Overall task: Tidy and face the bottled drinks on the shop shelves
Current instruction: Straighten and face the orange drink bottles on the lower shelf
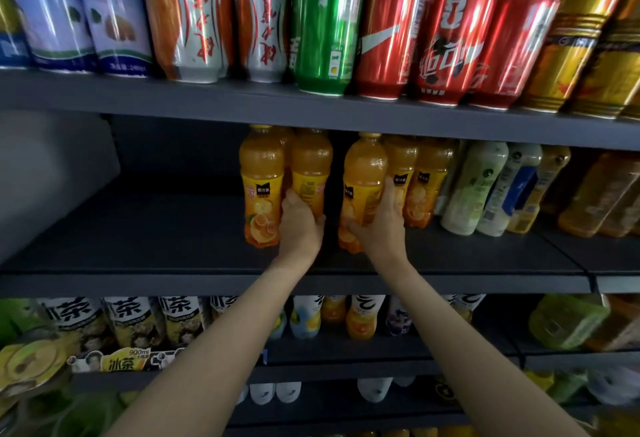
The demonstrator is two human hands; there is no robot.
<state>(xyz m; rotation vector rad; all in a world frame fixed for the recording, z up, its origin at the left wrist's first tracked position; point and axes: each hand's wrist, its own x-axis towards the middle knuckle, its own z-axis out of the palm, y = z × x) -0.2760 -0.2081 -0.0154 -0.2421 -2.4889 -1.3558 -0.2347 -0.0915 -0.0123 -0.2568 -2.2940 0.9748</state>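
Note:
Several orange juice bottles stand on the dark middle shelf [156, 229]. My left hand [299, 225] grips the lower part of one orange bottle [310, 166], right beside another orange bottle [261, 187] on its left. My right hand [382, 225] grips a third orange bottle [363, 180] low down, with more orange bottles [420, 177] just behind and to its right. A narrow gap separates the two held bottles.
Pale green and white bottles [474, 187] and amber bottles [595, 197] stand to the right on the same shelf. Drink cans [446, 42] fill the shelf above. Tea bottles [128, 319] line the shelf below. A grey wall panel [52, 173] closes the left.

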